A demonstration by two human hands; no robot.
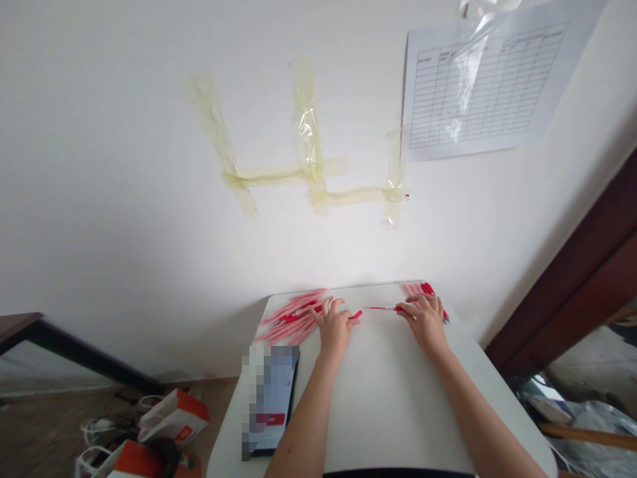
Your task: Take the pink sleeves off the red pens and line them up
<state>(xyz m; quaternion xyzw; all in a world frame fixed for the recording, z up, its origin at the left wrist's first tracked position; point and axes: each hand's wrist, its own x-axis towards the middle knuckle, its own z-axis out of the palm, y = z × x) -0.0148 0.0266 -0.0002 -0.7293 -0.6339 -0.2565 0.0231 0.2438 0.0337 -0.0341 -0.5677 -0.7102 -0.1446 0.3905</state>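
While a white wall (124,199) rises behind the pale table (388,398), both forearms (314,408) stretch toward its far edge. The left hand (336,325), fingers half spread, pinches a red pen piece (357,314); the right hand (425,321), fingers curled, grips a slim red refill (381,308) facing it.

Counted one left hand (336,326), one right hand (426,321), one phone (281,378), one table (398,405), one printed sheet (485,86), two bags (166,421); found pink sticks (300,328) too bunched to count.
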